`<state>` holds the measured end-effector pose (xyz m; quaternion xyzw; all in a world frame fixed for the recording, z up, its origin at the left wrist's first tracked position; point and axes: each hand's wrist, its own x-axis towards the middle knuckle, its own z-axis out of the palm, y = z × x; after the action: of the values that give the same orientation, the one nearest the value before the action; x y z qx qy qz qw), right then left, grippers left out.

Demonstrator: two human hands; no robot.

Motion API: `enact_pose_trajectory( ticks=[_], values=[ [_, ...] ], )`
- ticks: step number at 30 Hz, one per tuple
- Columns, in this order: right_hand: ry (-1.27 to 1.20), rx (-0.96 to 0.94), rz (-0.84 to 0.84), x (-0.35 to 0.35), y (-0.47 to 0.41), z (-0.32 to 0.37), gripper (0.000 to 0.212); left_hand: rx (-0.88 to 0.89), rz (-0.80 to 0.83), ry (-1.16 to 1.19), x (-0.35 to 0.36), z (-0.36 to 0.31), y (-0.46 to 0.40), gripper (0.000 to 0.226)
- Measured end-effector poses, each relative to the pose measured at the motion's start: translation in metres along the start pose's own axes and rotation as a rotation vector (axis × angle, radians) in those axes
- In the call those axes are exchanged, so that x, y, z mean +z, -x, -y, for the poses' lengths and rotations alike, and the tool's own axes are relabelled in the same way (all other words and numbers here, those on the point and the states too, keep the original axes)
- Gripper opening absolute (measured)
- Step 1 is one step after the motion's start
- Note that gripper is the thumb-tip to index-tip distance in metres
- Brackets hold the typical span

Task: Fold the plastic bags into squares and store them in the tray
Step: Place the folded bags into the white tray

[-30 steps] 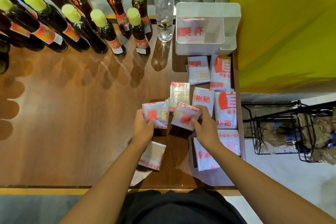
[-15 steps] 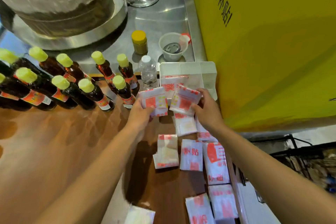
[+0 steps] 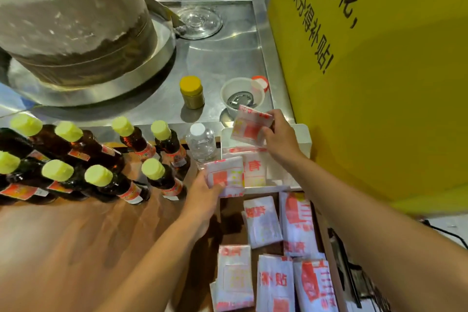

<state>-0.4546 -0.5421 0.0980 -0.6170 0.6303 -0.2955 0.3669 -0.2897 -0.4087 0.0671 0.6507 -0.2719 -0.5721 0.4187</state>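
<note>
My right hand grips a folded white-and-red plastic bag above the far end of the white tray. My left hand holds a second folded bag at the tray's near left corner. Inside the tray lies a folded bag with red print. Several more folded bags lie on the brown table in front of the tray.
Dark sauce bottles with yellow-green caps stand to the left. A clear water bottle stands right beside the tray. Behind are a yellow-lidded jar, a white cup, a steel counter and a large stone mill. A yellow board stands on the right.
Both hands have carried their folded bags forward to the tray. The right hand's bag now hangs over the tray's far end, and the left hand's bag is at its near corner.
</note>
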Motion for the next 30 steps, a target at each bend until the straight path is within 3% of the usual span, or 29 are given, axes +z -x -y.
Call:
enact_pose_trajectory(
  ticks=[11,15,20,23,26,30],
  values=[
    [0.111,-0.091,0.117,0.028,-0.040,-0.012,0.027,0.001,-0.024,-0.056,0.000,0.004,-0.007,0.031],
    [0.267,-0.175,0.116,0.028,-0.042,-0.018,0.025,0.021,-0.036,-0.050,0.004,0.003,-0.004,0.034],
    [0.473,-0.251,0.266,0.025,-0.041,-0.019,0.017,0.019,-0.069,-0.022,0.007,0.005,-0.002,0.031],
    [0.572,-0.262,0.258,0.024,-0.040,-0.021,0.013,0.031,-0.076,-0.004,0.010,0.003,-0.003,0.030],
    [0.570,-0.282,0.235,0.022,-0.038,-0.017,0.026,0.042,-0.075,0.013,0.012,0.001,-0.001,0.030],
    [0.762,-0.412,0.194,0.014,-0.041,-0.012,0.029,0.062,-0.054,-0.011,0.013,0.003,0.000,0.032]
  ],
)
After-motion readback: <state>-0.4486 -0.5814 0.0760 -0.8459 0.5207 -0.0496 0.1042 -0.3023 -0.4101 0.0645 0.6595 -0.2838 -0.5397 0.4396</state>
